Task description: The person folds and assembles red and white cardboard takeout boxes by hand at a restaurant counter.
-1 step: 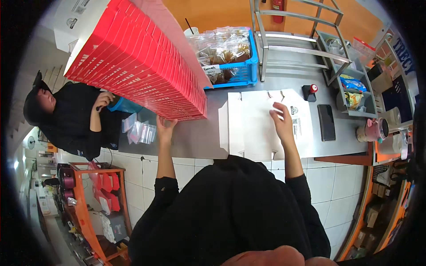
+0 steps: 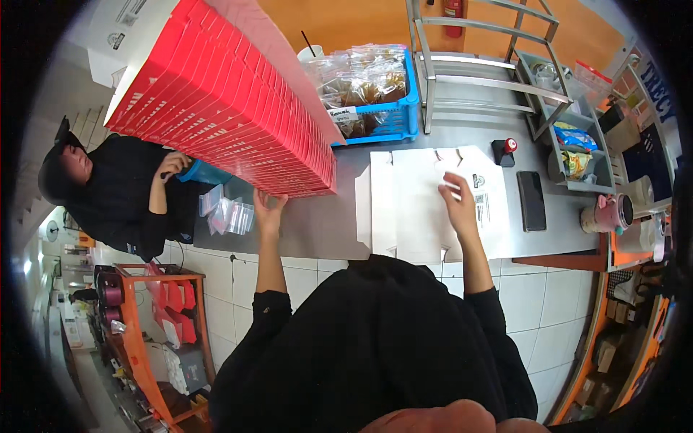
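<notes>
Touching the ridged red cardboard stack point(image 2: 231, 108), your left hand point(image 2: 270, 211) spreads; your right hand point(image 2: 460, 206) curls, empty, over flat white cardboard point(image 2: 411, 202).

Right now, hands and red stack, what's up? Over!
Left hand at near end of red box stack. Right hand, empty, over flat white cardboard; contact unclear. Black phone beside the cardboard, not on it.

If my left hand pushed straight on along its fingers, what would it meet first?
The stack of red boxes: the left hand appears to touch its lower edge, though depth is hard to judge.
</notes>
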{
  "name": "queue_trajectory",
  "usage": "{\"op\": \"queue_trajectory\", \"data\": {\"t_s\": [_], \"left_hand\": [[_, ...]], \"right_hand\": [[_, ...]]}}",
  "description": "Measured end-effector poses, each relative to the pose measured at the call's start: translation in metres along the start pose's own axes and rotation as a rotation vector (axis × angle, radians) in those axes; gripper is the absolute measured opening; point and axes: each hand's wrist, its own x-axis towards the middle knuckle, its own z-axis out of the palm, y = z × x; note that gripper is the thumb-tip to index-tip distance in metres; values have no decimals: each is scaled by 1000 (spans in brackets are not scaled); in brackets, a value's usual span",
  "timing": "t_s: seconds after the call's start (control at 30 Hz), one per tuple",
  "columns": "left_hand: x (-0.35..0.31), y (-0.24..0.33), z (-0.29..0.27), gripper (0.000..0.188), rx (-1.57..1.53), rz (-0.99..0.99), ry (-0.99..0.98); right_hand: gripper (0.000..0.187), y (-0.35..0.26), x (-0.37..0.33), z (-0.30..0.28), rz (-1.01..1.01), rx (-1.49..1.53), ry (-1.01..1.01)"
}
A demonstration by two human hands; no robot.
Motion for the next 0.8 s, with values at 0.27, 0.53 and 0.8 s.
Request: {"op": "queue_trajectory", "data": {"t_s": [0.27, 0.53, 0.8], "left_hand": [[-12, 234, -17, 72, 199, 853, 435], [24, 439, 14, 72, 700, 1126, 328], [27, 432, 10, 35, 951, 898, 36]], "right_hand": [[56, 19, -8, 65, -216, -333, -332], [123, -17, 40, 191, -596, -331, -681], [137, 11, 74, 233, -471, -15, -883]]}}
